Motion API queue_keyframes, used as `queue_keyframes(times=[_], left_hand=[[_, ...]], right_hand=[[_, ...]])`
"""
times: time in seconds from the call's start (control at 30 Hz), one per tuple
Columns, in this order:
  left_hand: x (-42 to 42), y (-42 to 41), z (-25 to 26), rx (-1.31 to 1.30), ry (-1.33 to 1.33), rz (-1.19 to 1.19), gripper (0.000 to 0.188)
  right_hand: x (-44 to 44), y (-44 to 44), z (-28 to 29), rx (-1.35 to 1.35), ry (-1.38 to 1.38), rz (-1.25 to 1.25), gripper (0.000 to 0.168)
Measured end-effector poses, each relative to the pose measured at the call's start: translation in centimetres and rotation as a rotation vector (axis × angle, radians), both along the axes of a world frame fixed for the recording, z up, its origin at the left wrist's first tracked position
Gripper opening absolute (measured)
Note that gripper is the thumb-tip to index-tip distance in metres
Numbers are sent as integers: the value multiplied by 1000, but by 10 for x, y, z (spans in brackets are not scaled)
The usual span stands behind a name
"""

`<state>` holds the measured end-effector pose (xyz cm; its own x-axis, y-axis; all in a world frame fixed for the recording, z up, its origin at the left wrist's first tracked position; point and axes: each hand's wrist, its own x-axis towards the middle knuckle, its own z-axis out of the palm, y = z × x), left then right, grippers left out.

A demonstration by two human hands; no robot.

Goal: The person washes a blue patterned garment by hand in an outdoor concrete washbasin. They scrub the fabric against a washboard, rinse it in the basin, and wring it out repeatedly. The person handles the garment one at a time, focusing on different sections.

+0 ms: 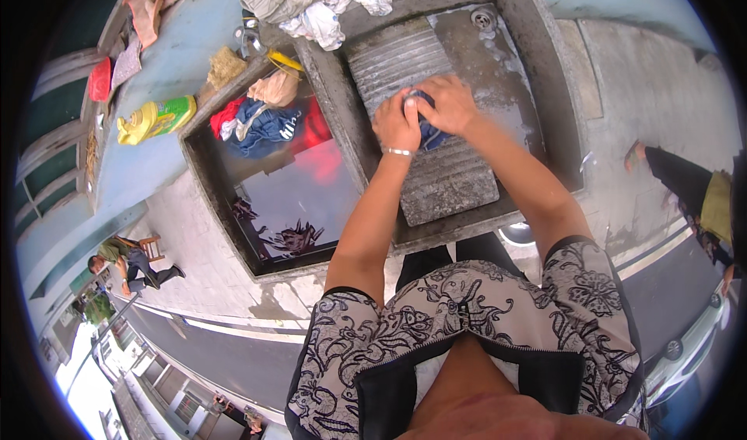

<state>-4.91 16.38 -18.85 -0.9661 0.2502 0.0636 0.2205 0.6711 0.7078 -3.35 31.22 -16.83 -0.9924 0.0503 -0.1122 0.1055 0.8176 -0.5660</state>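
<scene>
Both my hands press a bunched dark blue cloth against a ridged stone washboard in the right basin of a concrete wash sink. My left hand, a bracelet at its wrist, grips the cloth from the left. Over its top and right side curls my right hand. Much of the cloth is hidden under my fingers. Soapy water lies around the metal drain at the basin's far end. In the water-filled left basin, blue printed clothing and red clothing are soaking.
A yellow detergent bottle lies left of the basins, near a scrubbing pad and the tap. Grey and white laundry drapes over the back rim. One person sits at left; another person stands at right.
</scene>
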Motion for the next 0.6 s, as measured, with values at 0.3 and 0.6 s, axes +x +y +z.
queue_keyframes(times=[0.3, 0.6], left_hand=[[91, -11, -13, 7, 267, -18, 21], [-67, 20, -18, -139, -54, 157, 30]], right_hand=[[76, -12, -10, -162, 440, 17, 22], [-73, -7, -20, 25, -59, -229, 45]])
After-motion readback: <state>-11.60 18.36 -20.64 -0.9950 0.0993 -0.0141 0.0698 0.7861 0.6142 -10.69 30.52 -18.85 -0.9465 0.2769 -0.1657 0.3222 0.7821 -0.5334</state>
